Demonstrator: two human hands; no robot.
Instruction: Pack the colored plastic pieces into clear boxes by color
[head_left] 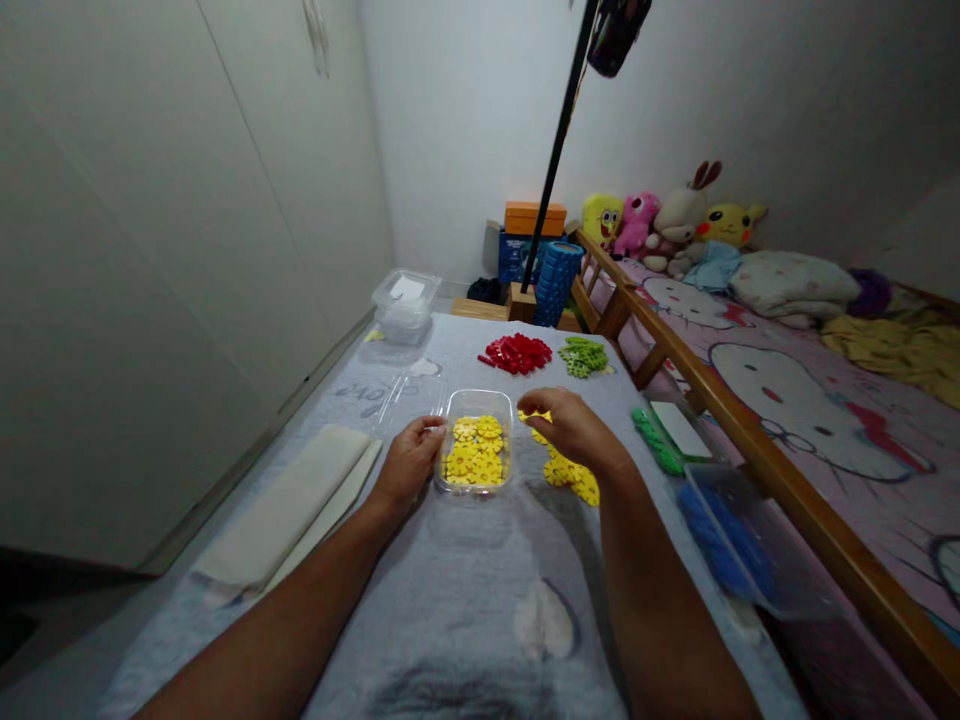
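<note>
A clear plastic container (478, 491) stands in the middle of the cloth-covered table, with yellow flower-shaped plastic discs (477, 460) inside. At its left side my left hand (409, 455) grips the wall and rim, fingers closed against it. My right hand (566, 425) is just right of the container, above a loose pile of yellow discs (574, 475). Its thumb and fingers are curved and apart, and I see nothing between them. Part of that pile is hidden under the hand. A clear lid (409, 400) lies left of the container.
Red pieces (517, 353) and green pieces (583, 356) lie in heaps at the back. Stacked clear containers (405, 300) stand at the back left, a folded cream cloth (292, 505) at left. Boxes with green (656, 440) and blue pieces (724, 540) line the right edge, beside a wooden bed rail (705, 400).
</note>
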